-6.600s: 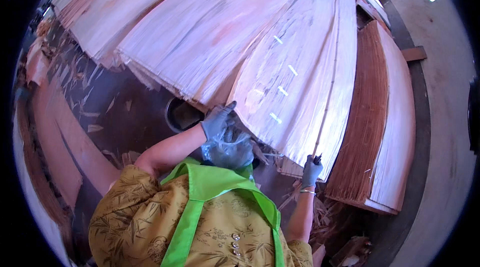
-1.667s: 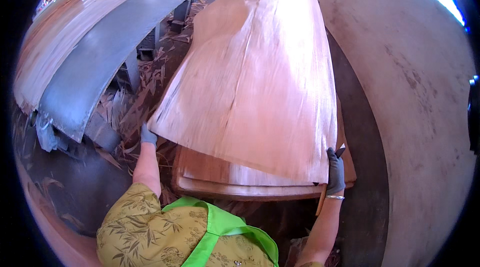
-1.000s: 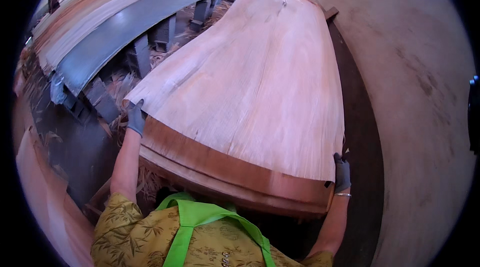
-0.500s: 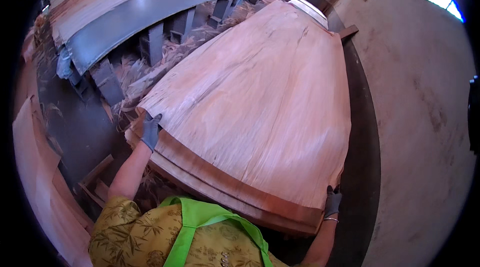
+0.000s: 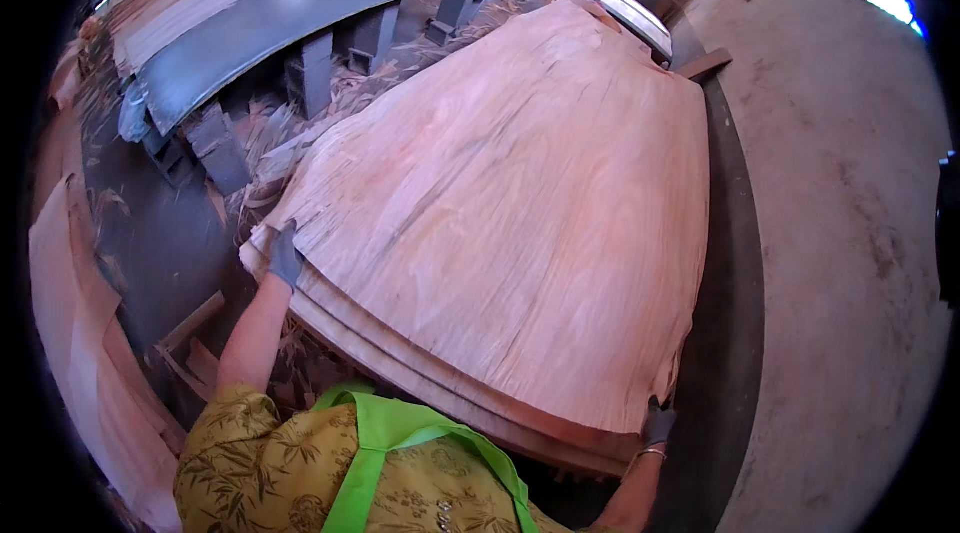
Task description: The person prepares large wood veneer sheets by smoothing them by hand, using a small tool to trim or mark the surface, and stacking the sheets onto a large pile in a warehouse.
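A large, thin sheet of pinkish wood veneer (image 5: 500, 203) stretches away from me over a stack of similar sheets (image 5: 400, 358). Dark grey gloves cover both hands. At the sheet's near left corner, my left hand (image 5: 285, 255) is closed on the edge, some of its fingers hidden. My right hand (image 5: 658, 425) pinches the near right corner, where the veneer is ragged and split. Between the hands, the sheet's near edge hangs slightly above the layers below.
To the left, a long grey panel (image 5: 320, 18) rests on hollow blocks (image 5: 310, 73), with veneer scraps around them. More veneer (image 5: 75, 333) stands at the far left. A wall (image 5: 830, 183) runs along the right; a wooden bar (image 5: 705, 64) juts out near the stack's far end.
Both hands have moved down and toward me, the left also a little leftward. The sheet has come nearer with them, and its near edge sits lower over the stack.
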Demonstrator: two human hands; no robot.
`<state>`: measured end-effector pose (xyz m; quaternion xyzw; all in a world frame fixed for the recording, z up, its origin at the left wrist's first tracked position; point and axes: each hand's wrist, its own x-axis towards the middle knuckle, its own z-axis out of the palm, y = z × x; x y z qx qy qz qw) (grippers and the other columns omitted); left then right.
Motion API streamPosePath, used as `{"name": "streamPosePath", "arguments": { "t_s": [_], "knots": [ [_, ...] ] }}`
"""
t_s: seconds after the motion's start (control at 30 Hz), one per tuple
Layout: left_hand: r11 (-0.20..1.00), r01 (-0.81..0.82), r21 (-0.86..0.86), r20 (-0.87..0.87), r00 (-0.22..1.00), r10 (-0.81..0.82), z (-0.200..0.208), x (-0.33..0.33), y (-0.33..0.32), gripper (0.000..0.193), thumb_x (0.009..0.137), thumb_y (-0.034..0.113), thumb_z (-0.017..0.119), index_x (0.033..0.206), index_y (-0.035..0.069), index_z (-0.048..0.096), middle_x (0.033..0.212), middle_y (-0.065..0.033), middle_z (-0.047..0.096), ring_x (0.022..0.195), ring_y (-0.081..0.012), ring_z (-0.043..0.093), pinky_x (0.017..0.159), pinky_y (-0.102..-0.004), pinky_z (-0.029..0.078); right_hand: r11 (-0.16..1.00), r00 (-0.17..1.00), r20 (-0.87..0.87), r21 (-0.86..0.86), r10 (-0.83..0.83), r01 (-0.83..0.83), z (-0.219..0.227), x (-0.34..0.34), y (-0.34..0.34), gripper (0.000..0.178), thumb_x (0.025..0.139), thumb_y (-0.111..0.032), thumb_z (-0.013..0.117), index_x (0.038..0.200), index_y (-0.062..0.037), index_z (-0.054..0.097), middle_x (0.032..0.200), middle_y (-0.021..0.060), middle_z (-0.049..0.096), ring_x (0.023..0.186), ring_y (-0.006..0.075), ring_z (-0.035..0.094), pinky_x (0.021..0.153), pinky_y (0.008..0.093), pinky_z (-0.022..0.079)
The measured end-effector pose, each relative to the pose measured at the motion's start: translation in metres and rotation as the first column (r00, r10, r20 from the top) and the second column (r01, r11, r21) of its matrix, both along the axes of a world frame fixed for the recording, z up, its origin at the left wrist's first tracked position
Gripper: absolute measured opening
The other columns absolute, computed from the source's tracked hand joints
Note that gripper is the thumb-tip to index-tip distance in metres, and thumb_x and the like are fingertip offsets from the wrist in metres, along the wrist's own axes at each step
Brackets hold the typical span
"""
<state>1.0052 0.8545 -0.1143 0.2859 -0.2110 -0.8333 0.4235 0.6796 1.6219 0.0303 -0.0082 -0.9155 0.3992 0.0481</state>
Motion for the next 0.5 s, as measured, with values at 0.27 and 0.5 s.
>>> {"name": "streamPosePath", "arguments": {
  "t_s": [0.27,0.5],
  "knots": [
    [0.946,-0.213,-0.245,0.441,0.844,0.304,-0.089,0.025,-0.034,0.037,0.089,0.024,0.048,0.119,0.002,0.050,0.107,-0.0131,0.058,0.090,-0.0273,0.059,0.078,-0.0394,0.051,0.998,0.991,0.126,0.047,-0.048,0.042,-0.028,0.007,-0.004,0.049,0.081,-0.023,0.063,0.112,0.0134,0.052,0.113,0.0233,0.058,0.100,0.0315,0.057,0.084,0.0359,0.043],
    [0.933,-0.299,-0.199,0.646,0.675,0.355,-0.110,0.035,-0.009,0.038,0.089,0.023,0.048,0.124,0.009,0.047,0.115,-0.0097,0.055,0.098,-0.0251,0.055,0.084,-0.0384,0.047,1.000,0.976,0.217,-0.024,0.013,-0.008,-0.094,0.026,0.050,0.055,0.083,-0.031,0.063,0.115,0.0115,0.051,0.116,0.0236,0.056,0.105,0.0327,0.054,0.087,0.0388,0.042]
  ]
}}
